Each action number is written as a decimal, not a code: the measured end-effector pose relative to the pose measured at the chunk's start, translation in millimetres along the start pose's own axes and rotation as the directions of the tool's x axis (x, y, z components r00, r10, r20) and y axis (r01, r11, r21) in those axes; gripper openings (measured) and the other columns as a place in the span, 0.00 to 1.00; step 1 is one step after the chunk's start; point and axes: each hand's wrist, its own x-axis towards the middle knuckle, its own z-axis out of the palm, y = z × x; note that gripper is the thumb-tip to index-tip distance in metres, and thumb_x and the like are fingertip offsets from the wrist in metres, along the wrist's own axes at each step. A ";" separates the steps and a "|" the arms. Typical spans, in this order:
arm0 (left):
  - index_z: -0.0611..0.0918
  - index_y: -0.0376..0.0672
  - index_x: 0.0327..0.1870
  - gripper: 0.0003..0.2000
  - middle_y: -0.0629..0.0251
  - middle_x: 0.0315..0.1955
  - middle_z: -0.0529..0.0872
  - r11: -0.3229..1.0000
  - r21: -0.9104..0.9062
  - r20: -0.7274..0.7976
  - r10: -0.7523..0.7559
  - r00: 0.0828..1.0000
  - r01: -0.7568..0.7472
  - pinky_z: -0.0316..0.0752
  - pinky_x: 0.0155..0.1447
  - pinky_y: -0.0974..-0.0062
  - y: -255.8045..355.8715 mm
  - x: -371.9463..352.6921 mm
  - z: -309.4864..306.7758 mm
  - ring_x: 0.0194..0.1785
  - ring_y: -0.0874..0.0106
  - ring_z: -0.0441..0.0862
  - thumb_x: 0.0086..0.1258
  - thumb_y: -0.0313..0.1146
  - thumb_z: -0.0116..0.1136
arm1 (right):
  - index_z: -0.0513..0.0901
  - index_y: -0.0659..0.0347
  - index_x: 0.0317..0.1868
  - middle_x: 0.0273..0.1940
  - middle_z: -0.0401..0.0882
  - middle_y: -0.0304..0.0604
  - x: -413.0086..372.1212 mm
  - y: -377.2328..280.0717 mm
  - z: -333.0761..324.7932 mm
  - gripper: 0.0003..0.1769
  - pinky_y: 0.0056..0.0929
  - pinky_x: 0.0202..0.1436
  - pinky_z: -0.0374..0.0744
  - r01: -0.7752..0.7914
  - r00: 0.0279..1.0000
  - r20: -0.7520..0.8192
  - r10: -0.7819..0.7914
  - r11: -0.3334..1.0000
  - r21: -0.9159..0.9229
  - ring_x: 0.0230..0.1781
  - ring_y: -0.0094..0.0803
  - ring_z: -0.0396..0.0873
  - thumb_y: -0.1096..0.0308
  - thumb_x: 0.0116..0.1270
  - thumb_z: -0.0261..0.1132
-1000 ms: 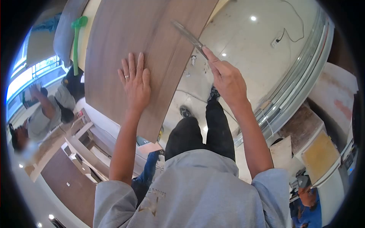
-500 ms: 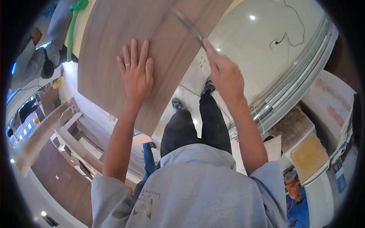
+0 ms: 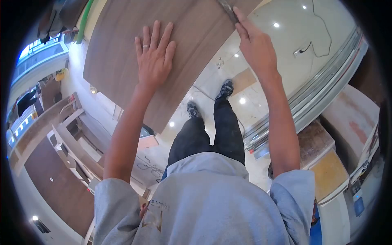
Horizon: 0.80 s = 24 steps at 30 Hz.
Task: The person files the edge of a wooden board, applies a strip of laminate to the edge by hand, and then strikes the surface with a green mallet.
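Note:
A large brown wood-grain panel (image 3: 192,45) fills the upper middle of the head view. My left hand (image 3: 154,61) lies flat on it, fingers spread, with a ring on one finger. Past the panel's right edge, my right hand (image 3: 255,47) is closed round a long, narrow metal tool (image 3: 228,11). The tool points up and left over the panel, and its far end is cut off by the top of the view.
Long metal profiles (image 3: 310,94) lie at the right, near stacked boards (image 3: 328,173). A socket with a cable (image 3: 298,53) sits on the glossy floor. A green strap (image 3: 84,22) is at upper left, above wooden frames (image 3: 77,139).
My right hand has moved up and to the right with the tool. My left hand appears higher in view, still flat on the panel. The view itself has shifted.

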 end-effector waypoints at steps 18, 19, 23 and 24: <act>0.66 0.74 0.89 0.30 0.58 0.91 0.59 1.000 0.001 -0.131 -0.031 0.991 0.031 0.37 0.89 0.27 -61.8 -66.8 7.7 0.92 0.41 0.50 0.89 0.61 0.42 | 0.75 0.34 0.83 0.35 0.85 0.61 -179.5 -46.0 86.9 0.31 0.54 0.40 0.82 0.038 0.997 0.074 -0.034 0.998 -0.043 0.36 0.61 0.86 0.66 0.84 0.64; 0.66 0.73 0.89 0.30 0.57 0.91 0.59 1.000 -0.004 -0.142 -0.024 0.990 0.024 0.37 0.88 0.26 -63.1 -65.6 8.9 0.92 0.40 0.50 0.89 0.62 0.42 | 0.75 0.33 0.83 0.35 0.85 0.61 -171.0 -55.0 86.7 0.31 0.53 0.40 0.82 0.014 0.997 0.082 -0.011 0.999 -0.034 0.36 0.62 0.86 0.66 0.84 0.64; 0.64 0.75 0.90 0.30 0.59 0.91 0.59 0.996 0.077 -0.124 -0.035 0.992 0.045 0.38 0.89 0.27 -62.3 -66.0 9.2 0.92 0.42 0.50 0.89 0.61 0.41 | 0.77 0.33 0.82 0.35 0.84 0.63 -219.3 -55.9 79.3 0.30 0.51 0.42 0.83 -0.098 0.992 0.073 0.099 0.995 -0.023 0.36 0.63 0.86 0.68 0.84 0.64; 0.64 0.75 0.90 0.30 0.59 0.91 0.59 0.995 0.088 -0.121 -0.038 0.992 0.049 0.37 0.89 0.27 -62.1 -65.7 8.8 0.92 0.43 0.49 0.89 0.62 0.41 | 0.77 0.34 0.82 0.35 0.84 0.63 -248.0 -50.3 77.7 0.30 0.51 0.42 0.83 -0.103 0.993 0.064 0.103 0.995 -0.001 0.37 0.63 0.86 0.68 0.84 0.64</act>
